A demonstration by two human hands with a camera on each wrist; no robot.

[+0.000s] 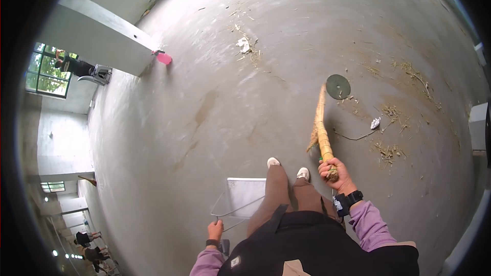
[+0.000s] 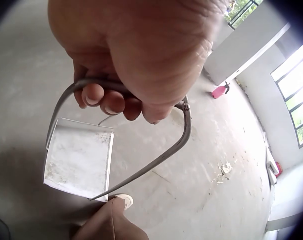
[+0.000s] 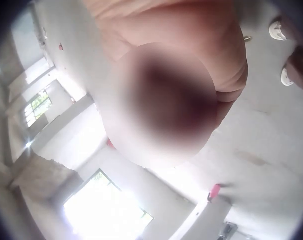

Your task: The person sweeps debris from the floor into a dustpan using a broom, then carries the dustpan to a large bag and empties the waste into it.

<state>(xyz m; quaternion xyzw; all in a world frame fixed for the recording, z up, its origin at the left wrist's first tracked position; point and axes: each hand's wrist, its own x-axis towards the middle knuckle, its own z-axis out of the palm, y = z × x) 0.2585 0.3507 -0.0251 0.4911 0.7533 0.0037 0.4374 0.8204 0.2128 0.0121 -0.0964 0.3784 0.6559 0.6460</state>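
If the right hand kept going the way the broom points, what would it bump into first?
Probably the round dark disc on the floor. The right hand holds the broom, whose far end almost reaches that disc. Depth is hard to judge here.

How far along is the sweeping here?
Early, by the look of it. The dustpan looks bare inside, hanging by its wire handle from the left hand. The right hand grips the broom, its tip near a round disc. Still left: straw litter, a crumpled paper and another scrap farther off.
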